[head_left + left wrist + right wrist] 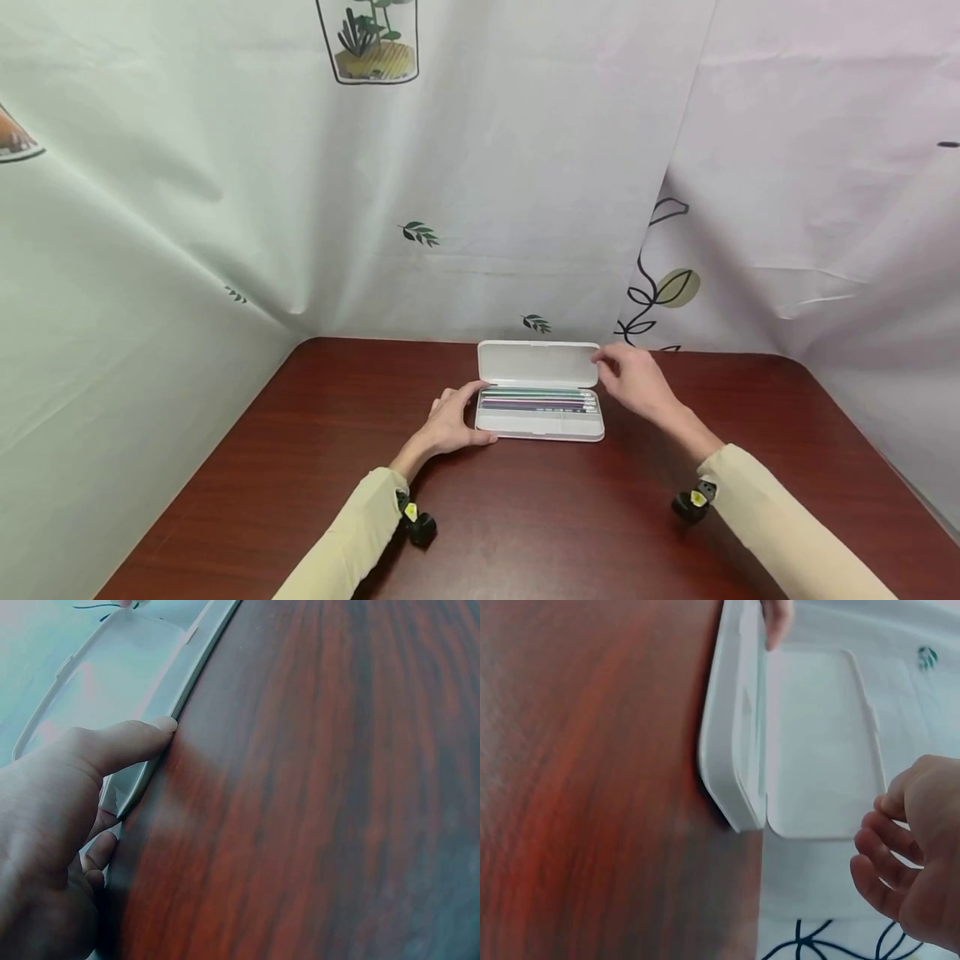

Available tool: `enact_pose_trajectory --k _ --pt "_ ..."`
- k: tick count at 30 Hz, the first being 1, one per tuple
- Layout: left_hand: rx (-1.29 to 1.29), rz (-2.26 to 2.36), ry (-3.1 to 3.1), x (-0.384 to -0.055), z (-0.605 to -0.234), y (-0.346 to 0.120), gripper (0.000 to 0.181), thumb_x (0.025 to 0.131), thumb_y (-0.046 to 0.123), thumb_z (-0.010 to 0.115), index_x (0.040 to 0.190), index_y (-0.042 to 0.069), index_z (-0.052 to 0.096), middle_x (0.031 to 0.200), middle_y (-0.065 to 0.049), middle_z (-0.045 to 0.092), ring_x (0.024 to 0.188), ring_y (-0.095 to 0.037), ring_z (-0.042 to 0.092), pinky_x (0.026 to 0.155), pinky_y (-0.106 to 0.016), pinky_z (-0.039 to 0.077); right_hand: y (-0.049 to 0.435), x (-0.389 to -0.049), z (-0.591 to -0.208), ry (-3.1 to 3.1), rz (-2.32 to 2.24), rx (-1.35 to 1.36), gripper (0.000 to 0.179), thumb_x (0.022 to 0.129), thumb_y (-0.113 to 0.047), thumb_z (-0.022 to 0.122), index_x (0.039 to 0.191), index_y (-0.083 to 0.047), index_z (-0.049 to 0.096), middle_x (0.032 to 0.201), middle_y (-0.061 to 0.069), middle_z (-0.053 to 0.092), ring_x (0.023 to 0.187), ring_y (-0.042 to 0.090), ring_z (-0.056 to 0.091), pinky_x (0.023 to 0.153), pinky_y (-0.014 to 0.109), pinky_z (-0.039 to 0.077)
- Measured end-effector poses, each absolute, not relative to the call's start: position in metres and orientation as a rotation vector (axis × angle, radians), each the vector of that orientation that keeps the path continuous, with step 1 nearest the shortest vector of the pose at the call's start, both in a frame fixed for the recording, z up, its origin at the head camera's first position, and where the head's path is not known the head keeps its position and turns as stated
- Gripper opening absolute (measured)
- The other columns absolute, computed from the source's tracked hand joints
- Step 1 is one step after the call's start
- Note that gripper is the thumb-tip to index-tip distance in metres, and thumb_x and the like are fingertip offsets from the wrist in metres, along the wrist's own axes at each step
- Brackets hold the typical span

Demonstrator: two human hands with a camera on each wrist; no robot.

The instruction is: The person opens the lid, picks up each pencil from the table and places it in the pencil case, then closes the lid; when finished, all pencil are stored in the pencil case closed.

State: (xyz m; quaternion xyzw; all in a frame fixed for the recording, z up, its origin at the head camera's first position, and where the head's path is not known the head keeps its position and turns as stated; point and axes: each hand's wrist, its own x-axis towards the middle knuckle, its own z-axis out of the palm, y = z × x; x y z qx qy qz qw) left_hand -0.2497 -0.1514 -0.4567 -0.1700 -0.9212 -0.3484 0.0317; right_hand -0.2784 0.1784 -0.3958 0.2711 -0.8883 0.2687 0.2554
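Observation:
A white pencil case [521, 424] lies open near the table's far side, its lid [536, 364] raised at the back. Several pencils [536, 400], green, purple and dark blue among them, lie side by side in the base. My left hand [448, 422] grips the case's left end, thumb [139, 742] along the front edge and other fingers toward the back corner. At the lid's right edge, my right hand [636, 379] pinches the rim between thumb and forefinger; its other fingers [885, 859] curl loosely below in the right wrist view.
The case stands on a dark red-brown wooden table [555, 517]. Behind it hangs a pale cloth [480, 167] printed with plants, meeting the table's far edge. Both sleeved wrists carry small black cameras [422, 528].

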Motion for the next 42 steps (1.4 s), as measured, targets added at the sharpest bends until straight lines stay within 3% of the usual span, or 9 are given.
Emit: enact_pose_trajectory --k 8,15,22,29,36,42 --pt "-0.514 -1.079 -2.846 -0.249 -0.457 -0.152 0.087 0.069 0.034 0.090 0.144 0.018 0.051 0.115 -0.008 0.059 0.111 -0.026 0.044 0.090 -0.045 0.031 0.194 -0.287 -0.393 -2.378 0.888 0.639 0.012 0.089 0.005 0.063 0.097 0.003 0.071 0.092 0.016 0.068 0.076 0.028 0.060 0.069 0.045 0.047" --pt "-0.517 -1.084 -2.846 -0.249 -0.457 -0.152 0.087 0.069 0.034 0.090 0.144 0.018 0.051 0.116 -0.008 0.059 0.111 -0.026 0.044 0.090 -0.045 0.031 0.195 -0.298 -0.387 -2.464 1.020 0.594 0.015 0.096 -0.002 0.059 0.105 0.003 0.070 0.102 0.017 0.068 0.087 0.032 0.063 0.078 0.047 0.047" --pt "-0.522 -1.083 -2.840 -0.249 -0.456 -0.151 0.087 0.068 0.033 0.090 0.144 0.017 0.051 0.116 -0.009 0.060 0.111 -0.026 0.045 0.090 -0.045 0.031 0.189 -0.305 -0.381 -2.571 1.239 0.564 0.022 0.101 -0.007 0.055 0.115 0.005 0.067 0.105 0.021 0.068 0.085 0.039 0.068 0.068 0.038 0.054" --pt "-0.528 -1.072 -2.843 -0.250 -0.458 -0.151 0.087 0.069 0.033 0.090 0.144 0.017 0.050 0.117 -0.009 0.060 0.111 -0.026 0.045 0.090 -0.044 0.031 0.185 -0.311 -0.384 -2.641 1.506 0.513 0.026 0.105 -0.008 0.048 0.118 0.008 0.064 0.115 0.028 0.062 0.091 0.038 0.068 0.081 0.054 0.053" --pt "-0.516 -1.075 -2.842 -0.250 -0.458 -0.151 0.088 0.069 0.034 0.090 0.145 0.017 0.050 0.117 -0.009 0.060 0.111 -0.026 0.045 0.089 -0.044 0.031 0.186 -0.315 -0.387 -2.622 1.693 0.516 0.028 0.105 -0.007 0.047 0.121 0.011 0.061 0.119 0.029 0.060 0.098 0.036 0.065 0.084 0.050 0.053" --pt "-0.507 -1.074 -2.846 -0.249 -0.457 -0.150 0.088 0.068 0.034 0.091 0.145 0.018 0.050 0.117 -0.009 0.059 0.111 -0.026 0.045 0.090 -0.043 0.031 0.188 -0.314 -0.386 -2.607 1.731 0.553 0.026 0.104 -0.006 0.049 0.118 0.013 0.061 0.118 0.030 0.059 0.099 0.042 0.066 0.086 0.054 0.051"
